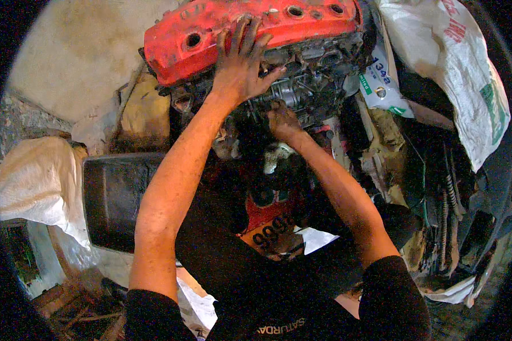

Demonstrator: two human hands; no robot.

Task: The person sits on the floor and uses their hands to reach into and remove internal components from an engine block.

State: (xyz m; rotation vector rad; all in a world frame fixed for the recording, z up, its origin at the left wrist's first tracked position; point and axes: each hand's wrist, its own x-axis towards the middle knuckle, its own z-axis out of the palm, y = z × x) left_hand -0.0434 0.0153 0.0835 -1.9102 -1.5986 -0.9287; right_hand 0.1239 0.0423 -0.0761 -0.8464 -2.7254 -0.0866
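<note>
A greasy dark engine (318, 74) with a red valve cover (210, 35) stands in front of me at the top of the head view. My left hand (242, 65) lies on the front edge of the cover, its fingers spread and blackened with grime; it holds nothing. Lower down, at the engine's near side, my right hand (284, 122) reaches in with curled fingers. Its fingertips are against dark metal parts, and whatever they may grip is too dark to make out. Round dark holes show along the top of the red cover.
A black rectangular tray (116, 244) is left of my left arm, beside a pale sack (40, 179). White printed sacks (466, 85) hang at the right, above cables and dark scrap parts (449, 210). A red printed container (273, 221) stands below the engine.
</note>
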